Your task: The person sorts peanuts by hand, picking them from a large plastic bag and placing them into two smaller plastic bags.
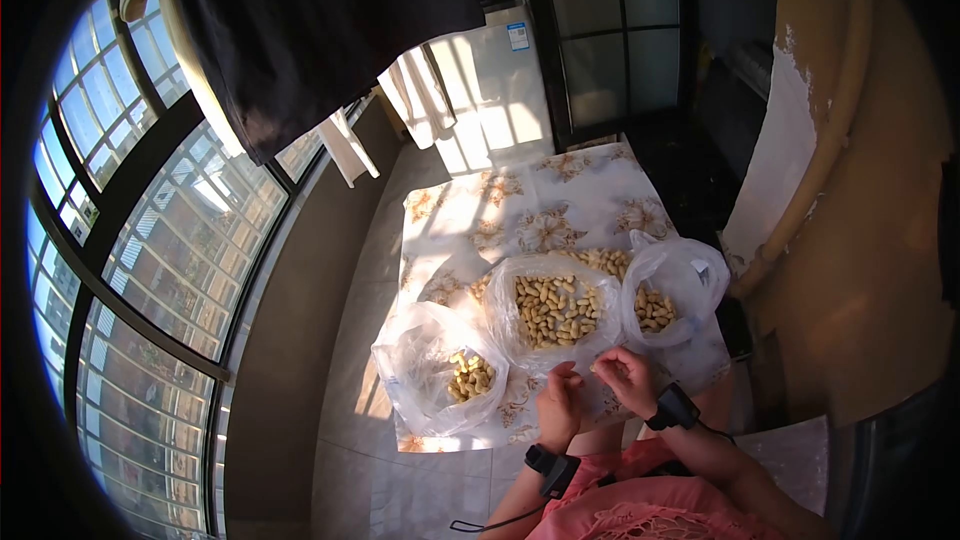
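Pink top [650, 508]: nearest
Left hand [559, 402]: curled, grip unclear
Right hand [626, 380]: grip unclear
Bagged peanuts [557, 312]: toward surface [600, 183] near edge

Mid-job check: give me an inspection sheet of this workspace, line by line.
Surface: floral tablecloth, partly sunlit.
Job's things: peanuts in the left bag, middle bag and right bag.
Clutter: more peanuts beyond the middle bag; whether loose is unclear.
Hands: left hand and right hand close together before the middle bag; grip unclear.
Cables: a cord trails from each wrist device.
Surroundings: barred window at left, dark garment hanging, glass-paned door beyond.
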`<state>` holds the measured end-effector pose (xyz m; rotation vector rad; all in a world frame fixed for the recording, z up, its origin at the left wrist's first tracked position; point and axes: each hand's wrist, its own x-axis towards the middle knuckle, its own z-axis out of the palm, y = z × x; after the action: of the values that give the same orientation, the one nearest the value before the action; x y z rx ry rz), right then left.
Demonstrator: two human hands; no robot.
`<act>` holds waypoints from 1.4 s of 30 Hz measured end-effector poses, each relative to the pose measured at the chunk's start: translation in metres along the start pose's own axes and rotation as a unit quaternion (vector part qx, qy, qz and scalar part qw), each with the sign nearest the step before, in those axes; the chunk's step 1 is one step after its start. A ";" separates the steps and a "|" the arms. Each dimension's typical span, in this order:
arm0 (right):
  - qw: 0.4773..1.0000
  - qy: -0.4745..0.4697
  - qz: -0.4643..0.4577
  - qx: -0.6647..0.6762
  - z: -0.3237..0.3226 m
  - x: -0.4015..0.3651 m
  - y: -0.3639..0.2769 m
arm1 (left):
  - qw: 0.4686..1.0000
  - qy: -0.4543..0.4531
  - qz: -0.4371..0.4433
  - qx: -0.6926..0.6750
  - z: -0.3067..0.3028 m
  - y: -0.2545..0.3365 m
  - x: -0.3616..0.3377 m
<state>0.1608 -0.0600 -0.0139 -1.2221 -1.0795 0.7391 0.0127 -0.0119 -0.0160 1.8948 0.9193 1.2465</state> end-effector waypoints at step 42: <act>0.972 0.004 -0.169 -0.163 0.014 0.012 -0.042 | 0.998 -0.020 0.011 0.062 -0.003 0.004 0.003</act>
<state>0.1474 -0.0538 0.0294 -1.2659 -1.3980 0.3008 0.0111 -0.0111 -0.0101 2.0245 0.9773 1.1836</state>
